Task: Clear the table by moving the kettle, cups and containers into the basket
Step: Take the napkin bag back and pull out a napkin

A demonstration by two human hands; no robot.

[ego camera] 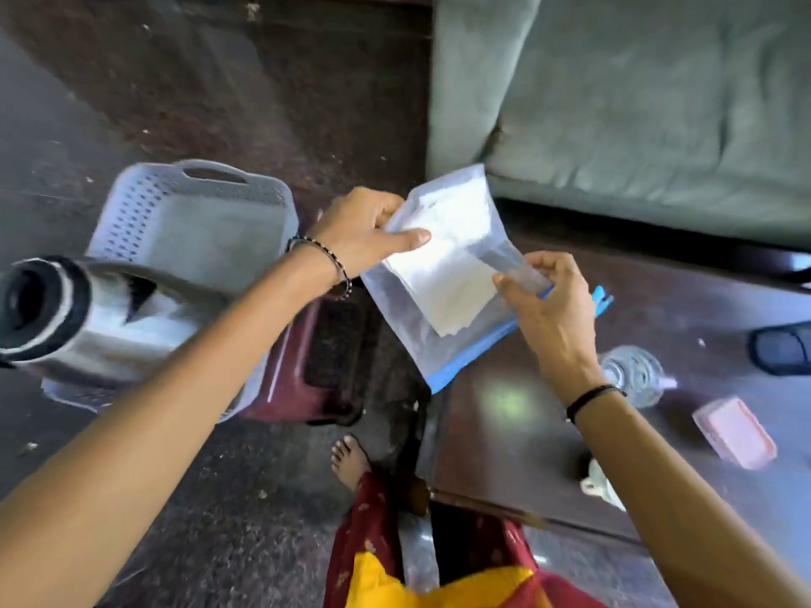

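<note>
Left hand [364, 234] and right hand [544, 296] both pinch the zip bag [443, 274] over the table [504, 432] edge at frame centre; basket [193, 221] centre left.

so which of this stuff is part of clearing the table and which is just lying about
Job: grey basket, steel kettle, zip bag held by left hand and right hand, glass bottle, pink container, white cup, table.
Just lying about: green sofa, maroon stool under the basket, dark slipper.
</note>
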